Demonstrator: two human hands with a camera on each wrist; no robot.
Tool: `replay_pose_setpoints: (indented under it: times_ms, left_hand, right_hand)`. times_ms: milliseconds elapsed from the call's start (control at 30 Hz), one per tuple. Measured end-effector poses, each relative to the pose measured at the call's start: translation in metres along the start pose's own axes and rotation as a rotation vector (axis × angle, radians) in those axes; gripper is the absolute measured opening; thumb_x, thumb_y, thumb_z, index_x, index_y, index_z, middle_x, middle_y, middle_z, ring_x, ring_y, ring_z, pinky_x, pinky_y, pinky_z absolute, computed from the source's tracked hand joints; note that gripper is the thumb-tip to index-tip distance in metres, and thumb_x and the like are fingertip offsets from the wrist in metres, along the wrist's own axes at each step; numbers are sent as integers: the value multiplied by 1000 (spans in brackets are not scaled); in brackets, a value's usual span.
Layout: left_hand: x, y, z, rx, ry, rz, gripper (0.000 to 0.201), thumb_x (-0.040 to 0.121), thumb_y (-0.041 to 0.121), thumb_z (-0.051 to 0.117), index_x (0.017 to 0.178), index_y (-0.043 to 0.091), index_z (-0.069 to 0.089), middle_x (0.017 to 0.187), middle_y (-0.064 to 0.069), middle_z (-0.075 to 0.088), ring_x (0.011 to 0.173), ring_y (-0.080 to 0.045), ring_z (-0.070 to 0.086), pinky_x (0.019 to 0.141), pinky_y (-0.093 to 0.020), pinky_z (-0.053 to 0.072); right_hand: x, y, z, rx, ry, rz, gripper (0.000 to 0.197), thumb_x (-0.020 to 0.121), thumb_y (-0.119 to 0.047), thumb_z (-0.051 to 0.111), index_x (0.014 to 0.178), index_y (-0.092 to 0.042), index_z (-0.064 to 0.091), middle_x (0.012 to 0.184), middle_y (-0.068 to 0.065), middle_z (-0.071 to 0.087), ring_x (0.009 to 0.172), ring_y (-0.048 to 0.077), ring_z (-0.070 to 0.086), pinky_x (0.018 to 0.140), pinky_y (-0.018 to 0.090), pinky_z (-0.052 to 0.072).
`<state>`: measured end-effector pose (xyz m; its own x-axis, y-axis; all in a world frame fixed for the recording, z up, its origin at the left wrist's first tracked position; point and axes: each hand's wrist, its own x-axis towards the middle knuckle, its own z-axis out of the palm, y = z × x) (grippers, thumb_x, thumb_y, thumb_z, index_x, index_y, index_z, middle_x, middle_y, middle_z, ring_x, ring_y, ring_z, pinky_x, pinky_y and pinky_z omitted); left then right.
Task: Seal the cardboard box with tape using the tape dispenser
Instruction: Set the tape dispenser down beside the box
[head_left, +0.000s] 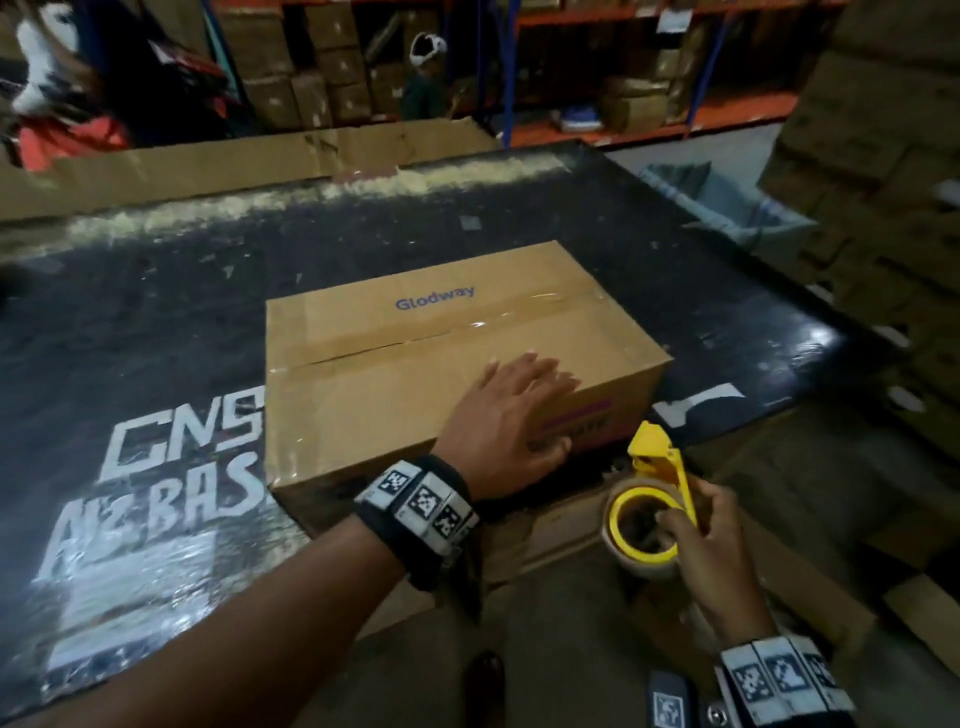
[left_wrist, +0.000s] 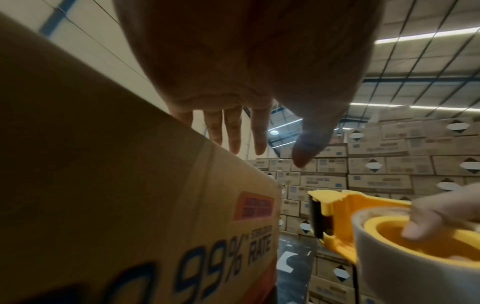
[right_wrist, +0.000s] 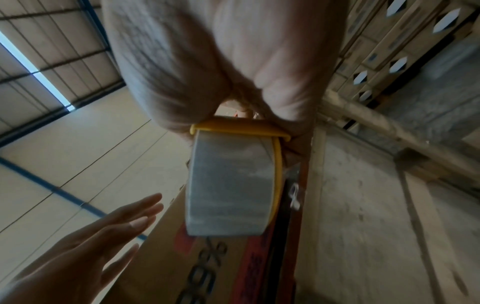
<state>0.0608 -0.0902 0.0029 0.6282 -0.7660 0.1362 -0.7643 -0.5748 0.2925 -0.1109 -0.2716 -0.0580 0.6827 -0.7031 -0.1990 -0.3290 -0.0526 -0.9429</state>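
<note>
A closed brown cardboard box (head_left: 395, 353) printed "Glodway" lies on the black table (head_left: 156, 322), with clear tape along its top seam. My left hand (head_left: 511, 410) is open with straight fingers over the box's near right top edge; the left wrist view shows those fingers (left_wrist: 233, 131) just above the box (left_wrist: 116, 195). My right hand (head_left: 701, 545) grips the yellow tape dispenser (head_left: 660, 467) with its tape roll (head_left: 641, 530), held off the table's near edge, right of the box. In the right wrist view the roll (right_wrist: 231, 185) sits under my curled fingers.
A large flat cardboard sheet (head_left: 249, 166) lies along the table's far edge. Shelving with stacked cartons (head_left: 311, 62) stands behind, and a wall of cartons (head_left: 883, 182) rises on the right. Another person (head_left: 426, 78) stands far back. Cardboard scraps lie on the floor (head_left: 779, 597).
</note>
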Motion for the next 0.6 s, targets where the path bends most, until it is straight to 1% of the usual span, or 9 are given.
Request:
replay_pose_setpoints:
  times_ms: [67, 100, 200, 267, 300, 400, 433, 533, 600]
  left_hand:
    - [31, 10, 11, 40, -23, 20, 67, 96, 49, 51, 158, 39, 27, 170, 3, 23, 159, -19, 13, 129, -51, 11]
    - [42, 13, 14, 61, -34, 28, 64, 98, 47, 47, 158, 40, 25, 171, 4, 21, 160, -20, 13, 129, -52, 12]
    - [55, 15, 19, 111, -86, 24, 59, 102, 42, 35, 158, 44, 15, 172, 5, 15, 160, -20, 12, 128, -53, 16]
    - [55, 16, 20, 132, -104, 12, 61, 103, 40, 30, 160, 44, 7, 173, 4, 9, 161, -20, 8, 128, -53, 16]
    - [54, 17, 20, 134, -100, 15, 62, 103, 38, 31, 160, 44, 5, 173, 5, 7, 161, -19, 6, 128, -52, 16]
    - [53, 18, 23, 115, -46, 22, 63, 104, 33, 33, 161, 44, 8, 173, 6, 11, 160, -18, 9, 127, -49, 20]
    - [53, 18, 24, 101, -40, 17, 62, 103, 33, 32, 160, 44, 9, 173, 6, 12, 160, -17, 10, 127, -49, 22]
    - [54, 18, 26, 86, -32, 14, 61, 102, 36, 27, 160, 45, 11, 173, 8, 14, 160, -16, 10, 125, -48, 26]
    - [55, 17, 27, 93, -28, 9, 60, 102, 37, 27, 160, 46, 12, 172, 9, 15, 160, -15, 11, 125, -48, 27]
  right_hand:
    - [32, -4, -13, -3, 63, -19, 37, 89, -3, 61, 123, -14, 52, 91, 1, 63, 75, 11, 58, 65, 30, 46]
    - [49, -6, -18, -15, 90, -27, 36, 89, -3, 61, 123, -13, 54, 93, 4, 64, 75, 11, 59, 64, 29, 45]
    - [104, -4, -34, -112, 157, -40, 29, 85, -11, 66, 114, -14, 64, 102, 10, 69, 92, 25, 64, 77, 34, 47]
    - [141, -2, -39, -194, 181, -70, 19, 81, -15, 68, 100, -17, 71, 94, 11, 72, 97, 30, 65, 83, 39, 50]
    - [158, -2, -39, -244, 190, -96, 14, 79, -17, 68, 93, -18, 73, 89, 13, 72, 94, 33, 65, 82, 39, 51]
    - [202, -6, -34, -375, 163, -139, 24, 72, -29, 63, 80, -12, 76, 71, 14, 69, 79, 33, 66, 64, 25, 41]
    - [216, -6, -30, -396, 143, -136, 26, 72, -31, 63, 79, -11, 76, 71, 15, 69, 79, 33, 66, 62, 24, 40]
    - [248, -7, -20, -425, 75, -77, 19, 79, -25, 68, 88, -13, 79, 85, 16, 75, 87, 32, 68, 70, 31, 42]
    - [264, -5, -14, -433, 32, -43, 18, 79, -22, 68, 89, -12, 79, 85, 15, 77, 86, 31, 70, 71, 32, 45]
